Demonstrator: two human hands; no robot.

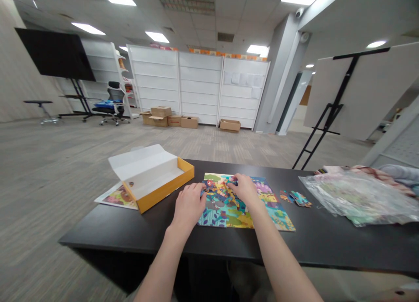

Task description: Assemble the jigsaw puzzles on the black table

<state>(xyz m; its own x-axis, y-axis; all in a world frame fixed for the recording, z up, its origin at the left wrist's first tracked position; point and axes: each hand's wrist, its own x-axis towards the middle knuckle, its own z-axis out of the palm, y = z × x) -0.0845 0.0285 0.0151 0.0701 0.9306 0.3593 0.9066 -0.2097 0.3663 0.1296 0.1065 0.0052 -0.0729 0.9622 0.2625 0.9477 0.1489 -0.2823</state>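
Observation:
A colourful jigsaw puzzle (pixel 237 221) lies flat on the black table, its picture full of animals and plants. My right hand (pixel 246 190) is over its upper middle, thumb and fingers pinching a small dark-blue puzzle piece (pixel 234 182). At the puzzle's left edge rests my left hand (pixel 190 204), its fingers curled and close together. What lies under those fingertips is hidden. Several loose puzzle pieces (pixel 300 199) lie in a small pile to the right of the puzzle.
An open yellow box (pixel 166 186) with a white lid stands at the left, partly over a printed sheet (pixel 114 197). Clear plastic bags (pixel 356 197) and folded cloth (pixel 397 173) cover the right of the black table (pixel 131 232). Cardboard boxes (pixel 160 116) sit by far shelves.

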